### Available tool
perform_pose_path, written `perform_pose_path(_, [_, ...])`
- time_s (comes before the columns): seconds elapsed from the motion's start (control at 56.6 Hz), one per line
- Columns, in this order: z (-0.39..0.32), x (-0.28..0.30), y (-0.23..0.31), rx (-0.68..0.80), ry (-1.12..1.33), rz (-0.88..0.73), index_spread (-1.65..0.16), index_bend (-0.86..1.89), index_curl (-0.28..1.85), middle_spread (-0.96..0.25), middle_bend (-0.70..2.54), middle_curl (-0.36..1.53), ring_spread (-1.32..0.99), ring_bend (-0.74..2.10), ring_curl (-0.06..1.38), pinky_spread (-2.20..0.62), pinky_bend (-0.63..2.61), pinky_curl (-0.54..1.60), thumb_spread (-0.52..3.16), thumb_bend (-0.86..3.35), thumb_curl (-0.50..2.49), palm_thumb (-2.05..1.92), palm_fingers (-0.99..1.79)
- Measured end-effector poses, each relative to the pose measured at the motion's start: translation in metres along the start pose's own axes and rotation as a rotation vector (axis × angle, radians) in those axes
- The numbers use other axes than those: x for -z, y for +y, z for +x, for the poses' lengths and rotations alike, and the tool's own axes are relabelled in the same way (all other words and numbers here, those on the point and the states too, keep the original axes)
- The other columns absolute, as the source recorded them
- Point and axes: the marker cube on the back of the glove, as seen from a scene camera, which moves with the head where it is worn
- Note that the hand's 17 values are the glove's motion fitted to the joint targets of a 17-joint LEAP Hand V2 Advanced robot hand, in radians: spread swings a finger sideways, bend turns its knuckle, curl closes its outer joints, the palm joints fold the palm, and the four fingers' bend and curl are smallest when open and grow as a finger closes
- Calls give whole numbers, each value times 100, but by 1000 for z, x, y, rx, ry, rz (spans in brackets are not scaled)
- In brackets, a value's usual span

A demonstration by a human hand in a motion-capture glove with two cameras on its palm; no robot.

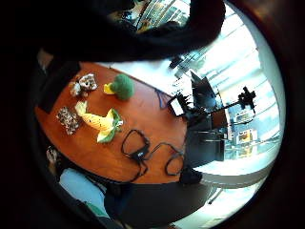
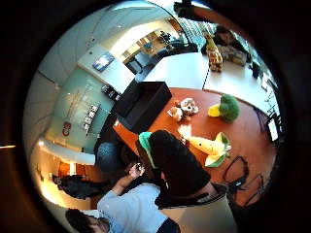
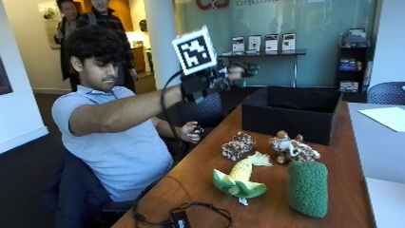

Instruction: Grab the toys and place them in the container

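Note:
Four plush toys lie on the wooden table (image 3: pixel 345 156): a yellow corn cob with green leaves (image 3: pixel 240 178), a green broccoli (image 3: pixel 308 187), a brown spotted toy (image 3: pixel 238 145) and a brown-and-white animal (image 3: pixel 292 147). Behind them stands the open black container (image 3: pixel 291 111). My gloved right hand (image 3: pixel 215 78) is raised high above the table's near edge, left of the container, with relaxed fingers that hold nothing. The palm views look down on the corn (image 1: pixel 100 123), the broccoli (image 1: pixel 123 87), the animal (image 2: pixel 183 109) and the container (image 2: pixel 143 104). A gloved finger (image 2: pixel 175 165) hides the spotted toy in the thumb side view.
A black cable with a small box (image 3: pixel 180 216) lies on the table's near end. The person's bare left hand (image 3: pixel 190 130) rests by the table's edge. A white table (image 3: pixel 386 118) adjoins on the right, with a giraffe toy (image 2: pixel 213 53) farther off.

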Motion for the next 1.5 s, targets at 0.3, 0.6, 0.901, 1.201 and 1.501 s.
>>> perform_pose_path(0.3, [-9,-171,25,37,-52,-313,-34,17,29,-8,14,19,-13,15,15,3,63,30,126,-7,12,-11,-16])
perform_pose_path(0.6, [1,-290,63,11,-17,-294,-35,15,29,-8,14,20,-11,14,15,3,65,33,127,-7,13,-11,-19])
perform_pose_path(0.901, [1,-286,52,30,36,-135,-40,16,25,-20,56,36,-25,57,26,-10,46,27,141,-2,15,-4,55])
perform_pose_path(1.201, [0,-222,11,-3,29,-137,-36,15,25,-26,78,52,-36,106,49,-33,69,41,162,13,22,16,85])
perform_pose_path(1.501, [-95,-55,-59,108,-109,140,-34,19,28,-27,87,64,-39,118,58,-38,82,49,163,24,23,21,77])
